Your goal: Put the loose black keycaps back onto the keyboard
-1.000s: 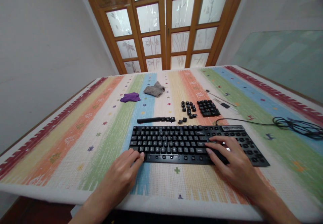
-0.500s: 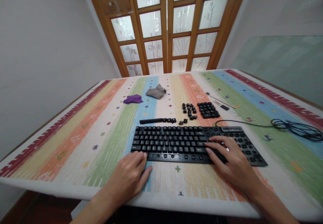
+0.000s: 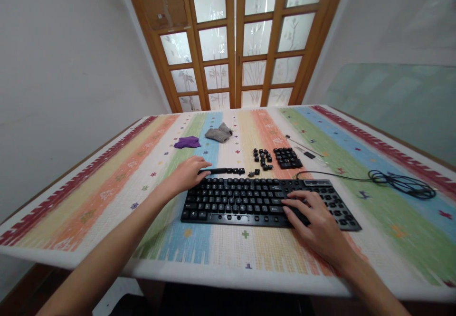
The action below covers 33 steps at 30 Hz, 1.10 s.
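A black computer keyboard point(image 3: 235, 199) lies across the front of the table. Several keys are off along its bottom row and in its right-hand section. My left hand point(image 3: 190, 171) reaches over its upper left corner, thumb and fingers around the left end of a loose space bar point(image 3: 218, 170). That bar lies on the cloth behind the keyboard, in line with several loose keycaps point(image 3: 235, 170). On the right part of the keyboard rests my right hand point(image 3: 315, 218), fingers spread, thumb and fingertips near the right edge of the letter keys.
Behind the keyboard lie a scattered group of keycaps point(image 3: 262, 158) and a neat block of keycaps point(image 3: 288, 158). A thin rod-like tool point(image 3: 304, 145), grey cloth point(image 3: 218, 134) and purple cloth point(image 3: 187, 142) are farther back. The coiled cable point(image 3: 402, 183) lies at right on the striped tablecloth point(image 3: 117, 202).
My left hand has moved from the keyboard's lower left corner up and away to the loose space bar behind it. My right hand stays on the keyboard. The view has shifted slightly.
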Tool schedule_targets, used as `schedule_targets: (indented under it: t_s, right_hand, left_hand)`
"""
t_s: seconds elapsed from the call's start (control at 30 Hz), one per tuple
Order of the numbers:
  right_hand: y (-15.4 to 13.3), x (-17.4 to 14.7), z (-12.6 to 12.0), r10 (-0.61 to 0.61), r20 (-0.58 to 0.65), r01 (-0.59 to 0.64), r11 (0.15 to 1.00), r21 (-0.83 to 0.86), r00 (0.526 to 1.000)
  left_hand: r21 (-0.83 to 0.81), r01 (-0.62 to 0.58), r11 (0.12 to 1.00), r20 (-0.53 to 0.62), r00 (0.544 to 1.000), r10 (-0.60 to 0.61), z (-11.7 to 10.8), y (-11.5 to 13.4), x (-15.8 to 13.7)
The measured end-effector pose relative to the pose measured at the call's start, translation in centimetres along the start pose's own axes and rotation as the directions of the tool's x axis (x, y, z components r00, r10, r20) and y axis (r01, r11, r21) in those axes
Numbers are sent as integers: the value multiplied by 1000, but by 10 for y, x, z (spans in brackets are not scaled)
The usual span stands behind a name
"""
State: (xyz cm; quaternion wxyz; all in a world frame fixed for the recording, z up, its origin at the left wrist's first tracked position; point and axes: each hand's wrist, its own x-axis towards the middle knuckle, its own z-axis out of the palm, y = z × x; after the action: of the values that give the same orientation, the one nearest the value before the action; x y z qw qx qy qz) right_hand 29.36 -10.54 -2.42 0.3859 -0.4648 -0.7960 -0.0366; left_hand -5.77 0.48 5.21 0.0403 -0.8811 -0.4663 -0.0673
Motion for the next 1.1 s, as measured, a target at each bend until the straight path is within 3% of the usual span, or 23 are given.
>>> schedule_targets:
  t_s: [0.13, 0.27, 0.4, 0.53, 0.77, 0.87, 1.1]
  right_hand:
    - [1, -1, 1, -14, -4, 14, 1000, -2, 1000]
    - [2, -1, 2, -24, 4, 24, 1000, -3, 1000]
    - [3, -2, 2, -30, 3, 30, 1000, -4, 1000]
    - [4, -2, 1, -30, -11, 30, 1000, -1, 999]
    - [-7, 5, -3, -24, -97, 28, 999, 46, 995]
    - [-22, 8, 0, -48, -88, 57, 993, 101, 995]
    - [-61, 17, 16, -168, 11, 163, 967, 196, 986]
  left_hand:
    - [20, 10, 1000, 136, 991, -13, 19, -13, 22]
    - [32, 30, 999, 193, 981, -36, 26, -19, 20]
    - [15, 63, 998, 168, 984, -65, 20, -23, 12]
    - [-38, 84, 996, 46, 996, -82, 5, -20, -4]
    - [-200, -112, 973, -94, 991, 95, -9, 23, -51]
    - [-276, -285, 918, -196, 952, 237, -3, 48, -69]
    - [-130, -362, 923, -236, 915, 326, 18, 82, -83]
